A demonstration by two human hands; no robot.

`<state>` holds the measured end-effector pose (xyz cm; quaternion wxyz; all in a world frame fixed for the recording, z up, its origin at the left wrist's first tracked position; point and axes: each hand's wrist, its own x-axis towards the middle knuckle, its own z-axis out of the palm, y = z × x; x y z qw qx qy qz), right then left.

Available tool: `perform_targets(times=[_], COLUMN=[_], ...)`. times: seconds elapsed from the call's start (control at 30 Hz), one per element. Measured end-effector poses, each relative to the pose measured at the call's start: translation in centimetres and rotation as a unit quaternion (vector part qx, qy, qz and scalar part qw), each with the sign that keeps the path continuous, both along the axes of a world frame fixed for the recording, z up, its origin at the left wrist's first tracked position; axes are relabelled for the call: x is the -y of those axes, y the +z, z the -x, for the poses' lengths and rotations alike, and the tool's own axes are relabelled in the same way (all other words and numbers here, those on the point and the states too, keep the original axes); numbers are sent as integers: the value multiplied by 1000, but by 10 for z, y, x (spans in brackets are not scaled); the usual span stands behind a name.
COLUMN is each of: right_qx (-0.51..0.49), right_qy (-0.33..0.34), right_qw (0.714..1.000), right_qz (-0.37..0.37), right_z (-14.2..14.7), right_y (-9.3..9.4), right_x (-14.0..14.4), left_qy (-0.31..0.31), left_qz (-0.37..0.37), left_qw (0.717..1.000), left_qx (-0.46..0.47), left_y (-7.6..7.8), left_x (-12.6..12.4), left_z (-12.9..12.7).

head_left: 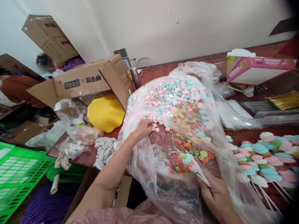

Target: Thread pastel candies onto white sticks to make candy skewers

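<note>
A large clear plastic bag (pixel 137 155) lies open before me, with a heap of pink, blue and white marshmallow candies (pixel 173 88) in its far part. My left hand (pixel 145 127) reaches in over its left side, fingers bent together at some pink marshmallows (pixel 154 124); what they pinch is partly hidden. Nearer to me in the bag lie small ring-shaped gummies (pixel 179 165) in red, green, orange and yellow. At the lower right, my right hand (pixel 216 193) is closed around white sticks, with candy threaded on their ends as a candy skewer (pixel 187 159).
Finished-looking candy skewers (pixel 268 158) lie piled on the right. Left stand a cardboard box (pixel 91 77), a yellow scalloped container (pixel 106 112), a grey cloth (pixel 105 151) and a green crate (pixel 21 177). A pink-and-white carton (pixel 259 70) is at back right. Another person (pixel 20 90) is far left.
</note>
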<state>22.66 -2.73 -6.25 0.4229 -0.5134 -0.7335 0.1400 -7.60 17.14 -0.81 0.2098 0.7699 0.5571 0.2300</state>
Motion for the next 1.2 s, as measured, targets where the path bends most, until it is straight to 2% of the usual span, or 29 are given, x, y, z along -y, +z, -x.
perform_targets(times=[0.13, 0.27, 0.43, 0.6, 0.8, 0.97, 1.2], right_qx=[-5, -4, -5, -11, -15, -4, -7], right_qy=[6, 7, 6, 6, 8, 8, 11], right_qw=[1000, 1000, 1000, 1000, 999, 1000, 1000], right_qz=[20, 19, 17, 2, 38, -3, -9], right_z=[0, 1, 1, 0, -1, 0, 0], right_y=[-1, 2, 5, 0, -4, -2, -2], right_x=[1, 1, 0, 1, 2, 1, 0], left_qy=[4, 11, 73, 80, 53, -15, -14], left_qz=[25, 43, 37, 41, 10, -38, -37], left_qw=[1000, 999, 995, 994, 998, 999, 998], left_qx=[4, 11, 62, 64, 30, -31, -46], left_y=[6, 6, 8, 4, -3, -3, -7], left_x=[-14, -23, -28, -8, 17, 32, 33], left_z=[-8, -17, -5, 9, -5, -13, -10])
